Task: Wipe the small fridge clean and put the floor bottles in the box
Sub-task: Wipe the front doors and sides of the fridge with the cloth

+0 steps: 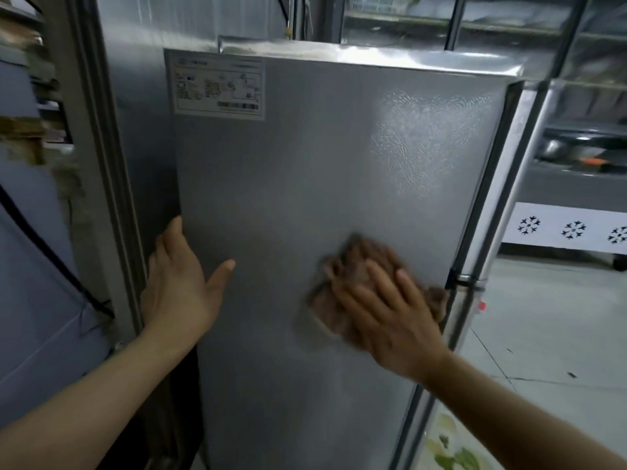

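Observation:
The small fridge (305,171) fills the middle of the view; I see its grey side panel, with a white label sticker (219,84) at its top left. My right hand (390,313) lies flat on a brown cloth (353,262) and presses it against the panel near the right edge; both are motion-blurred. My left hand (179,283) rests open against the panel's left edge, fingers spread and thumb out. No bottles and no box are in view.
A tall grey metal cabinet (101,164) stands close on the left, with a black cable (51,252) beside it. On the right are the fridge's front door edge (488,232), a tiled floor (549,334) and a freezer with snowflake marks (573,228).

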`<state>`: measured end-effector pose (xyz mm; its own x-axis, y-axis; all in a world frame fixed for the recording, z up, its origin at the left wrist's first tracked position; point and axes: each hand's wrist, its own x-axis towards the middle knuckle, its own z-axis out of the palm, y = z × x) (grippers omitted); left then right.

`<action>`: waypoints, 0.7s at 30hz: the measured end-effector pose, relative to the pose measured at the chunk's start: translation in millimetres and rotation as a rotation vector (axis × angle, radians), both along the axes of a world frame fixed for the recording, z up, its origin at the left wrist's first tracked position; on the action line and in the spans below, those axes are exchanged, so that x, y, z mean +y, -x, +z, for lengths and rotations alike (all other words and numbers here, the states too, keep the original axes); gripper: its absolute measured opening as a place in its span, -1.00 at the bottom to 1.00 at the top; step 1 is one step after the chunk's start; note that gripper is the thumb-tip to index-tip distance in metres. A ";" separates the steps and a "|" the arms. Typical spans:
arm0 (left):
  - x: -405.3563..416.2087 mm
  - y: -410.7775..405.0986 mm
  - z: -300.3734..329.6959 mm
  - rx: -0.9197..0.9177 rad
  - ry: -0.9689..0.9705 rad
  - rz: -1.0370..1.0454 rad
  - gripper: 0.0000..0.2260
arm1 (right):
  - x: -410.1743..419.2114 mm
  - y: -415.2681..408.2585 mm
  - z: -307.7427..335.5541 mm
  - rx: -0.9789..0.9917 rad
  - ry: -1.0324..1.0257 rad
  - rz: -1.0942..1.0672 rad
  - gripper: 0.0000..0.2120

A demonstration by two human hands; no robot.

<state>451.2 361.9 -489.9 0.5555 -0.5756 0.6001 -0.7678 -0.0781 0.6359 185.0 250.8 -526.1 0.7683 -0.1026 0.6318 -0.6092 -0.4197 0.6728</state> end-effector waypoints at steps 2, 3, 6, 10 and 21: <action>-1.2 -2.9 -1.2 0.015 -0.011 -0.014 -0.26 | 5.8 20.4 -30.7 0.189 -0.042 -0.075 -0.38; -1.7 -4.0 -3.3 0.044 -0.014 -0.028 -0.28 | 6.4 27.3 -31.9 0.242 -0.043 -0.086 -0.34; -1.6 0.2 -15.5 0.127 -0.026 -0.045 -0.32 | 1.3 36.4 1.3 0.173 -0.066 -0.078 -0.22; -6.3 7.5 -26.3 0.164 -0.017 0.020 -0.24 | -7.9 46.3 87.0 -0.162 0.040 -0.029 -0.42; -19.2 0.3 -45.6 0.102 0.122 0.015 -0.27 | -15.4 45.6 23.9 -0.407 0.008 -0.085 -0.38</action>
